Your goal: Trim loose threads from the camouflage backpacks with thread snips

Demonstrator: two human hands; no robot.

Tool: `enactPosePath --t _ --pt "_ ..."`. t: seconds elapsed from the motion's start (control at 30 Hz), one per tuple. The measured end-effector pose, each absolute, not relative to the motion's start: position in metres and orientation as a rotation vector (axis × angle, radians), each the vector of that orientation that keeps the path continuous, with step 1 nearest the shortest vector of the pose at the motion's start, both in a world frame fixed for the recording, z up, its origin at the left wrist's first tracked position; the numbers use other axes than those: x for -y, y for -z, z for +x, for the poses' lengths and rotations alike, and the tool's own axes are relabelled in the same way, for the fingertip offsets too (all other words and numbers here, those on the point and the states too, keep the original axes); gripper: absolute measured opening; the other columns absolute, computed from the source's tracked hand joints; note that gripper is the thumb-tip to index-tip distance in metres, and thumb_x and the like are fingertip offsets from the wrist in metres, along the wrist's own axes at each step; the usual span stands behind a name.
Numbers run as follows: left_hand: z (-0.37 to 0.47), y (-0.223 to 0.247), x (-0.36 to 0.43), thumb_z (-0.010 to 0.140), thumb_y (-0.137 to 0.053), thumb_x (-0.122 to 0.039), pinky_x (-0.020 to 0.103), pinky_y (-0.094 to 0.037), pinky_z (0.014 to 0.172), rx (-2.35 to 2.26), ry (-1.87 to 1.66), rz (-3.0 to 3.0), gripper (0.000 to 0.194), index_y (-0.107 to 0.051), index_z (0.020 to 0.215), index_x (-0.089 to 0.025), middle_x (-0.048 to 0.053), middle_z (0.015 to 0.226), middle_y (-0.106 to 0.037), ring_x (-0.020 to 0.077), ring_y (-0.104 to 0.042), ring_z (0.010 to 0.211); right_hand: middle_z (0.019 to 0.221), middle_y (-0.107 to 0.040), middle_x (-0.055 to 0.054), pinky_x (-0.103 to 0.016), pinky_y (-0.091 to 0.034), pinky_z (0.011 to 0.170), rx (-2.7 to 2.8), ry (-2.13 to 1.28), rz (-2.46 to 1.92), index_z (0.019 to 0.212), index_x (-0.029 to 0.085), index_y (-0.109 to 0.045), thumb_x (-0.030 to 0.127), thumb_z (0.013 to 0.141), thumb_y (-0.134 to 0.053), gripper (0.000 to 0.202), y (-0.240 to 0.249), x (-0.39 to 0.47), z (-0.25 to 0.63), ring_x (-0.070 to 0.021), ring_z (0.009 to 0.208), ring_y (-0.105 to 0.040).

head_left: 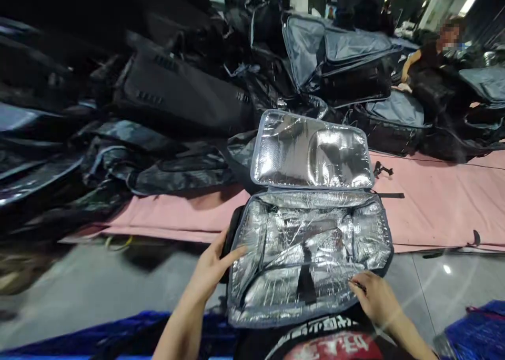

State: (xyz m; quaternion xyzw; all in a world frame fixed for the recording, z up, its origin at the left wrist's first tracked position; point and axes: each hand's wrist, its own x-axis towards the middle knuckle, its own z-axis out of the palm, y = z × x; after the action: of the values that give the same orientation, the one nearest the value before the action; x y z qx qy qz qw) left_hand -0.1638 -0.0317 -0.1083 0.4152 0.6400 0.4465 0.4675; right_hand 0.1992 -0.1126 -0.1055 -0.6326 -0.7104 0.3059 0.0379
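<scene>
An insulated cooler bag (272,310) lies open in front of me, its silver foil lining exposed. The lid (292,150) is folded back, away from me. My left hand (215,268) grips the bag's left side, thumb over the rim and fingers outside, partly hidden. At the front right corner, my right hand (373,294) is closed in a pinch at the rim. A small dark piece (360,285) shows at those fingertips, too small to name. Inside the bag a black strap (306,284) crosses the foil near the front wall.
The bag rests partly on a table with a pink cover (426,207). Black bags (189,94) are heaped to the left and behind. Open grey-lined bags (355,60) stand farther back. Another person (432,58) is at the far right. Blue material (479,331) lies at lower right.
</scene>
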Motion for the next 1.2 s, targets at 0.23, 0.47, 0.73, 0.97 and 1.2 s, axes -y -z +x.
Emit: enactPosePath --t 0.23,0.47,0.73,0.97,1.2 --pt "-0.152 0.109 0.055 0.068 -0.067 -0.044 0.041 -0.027 0.108 -1.609 -1.134 0.985 0.072 -0.043 0.131 -0.019 0.009 0.135 -0.047 0.0275 -0.04 0.126 0.087 -0.065 -0.006 -0.028 -0.045 0.07 2.23 -0.957 -2.0 0.083 0.021 -0.064 0.029 0.092 -0.042 0.025 0.09 0.112 0.197 -0.0205 0.079 -0.063" --pt "-0.159 0.12 0.11 0.067 -0.065 -0.05 0.04 -0.028 0.109 -1.706 -0.993 1.04 0.083 -0.03 0.137 -0.023 0.006 0.143 -0.037 0.0277 -0.035 0.13 0.106 -0.065 -0.009 -0.033 -0.047 0.078 2.231 -1.038 -1.929 0.108 0.022 -0.061 0.029 0.091 -0.043 0.026 0.059 0.108 0.198 -0.0257 0.094 -0.062" --pt "-0.096 0.097 0.098 0.079 -0.047 -0.049 0.036 -0.044 0.088 -1.904 -0.832 1.504 0.045 -0.057 0.114 -0.021 0.007 0.102 -0.065 0.0252 -0.061 0.092 0.095 -0.062 -0.007 -0.031 -0.048 0.072 1.985 -1.058 -1.638 0.111 0.017 -0.048 0.034 0.088 -0.048 0.029 0.052 0.061 0.156 -0.0209 0.085 -0.061" --pt "-0.037 0.161 0.08 0.066 -0.059 -0.041 0.038 -0.045 0.077 -1.489 -0.554 1.153 0.049 -0.059 0.108 -0.015 0.007 0.08 -0.066 0.0269 -0.062 0.082 0.109 -0.059 -0.013 -0.038 -0.043 0.089 1.882 -1.131 -1.741 0.117 0.014 -0.053 0.022 0.091 -0.04 0.03 0.141 0.056 0.14 -0.0235 0.104 -0.055" --pt "-0.034 0.177 0.089 0.064 -0.065 -0.048 0.034 -0.05 0.069 -1.277 -0.793 0.733 0.056 -0.055 0.108 -0.015 0.005 0.082 -0.065 0.0202 -0.063 0.074 0.095 -0.063 -0.006 -0.031 -0.047 0.081 2.038 -1.177 -1.624 0.109 0.022 -0.064 0.017 0.083 -0.057 0.028 0.148 0.062 0.157 -0.0194 0.087 -0.06"
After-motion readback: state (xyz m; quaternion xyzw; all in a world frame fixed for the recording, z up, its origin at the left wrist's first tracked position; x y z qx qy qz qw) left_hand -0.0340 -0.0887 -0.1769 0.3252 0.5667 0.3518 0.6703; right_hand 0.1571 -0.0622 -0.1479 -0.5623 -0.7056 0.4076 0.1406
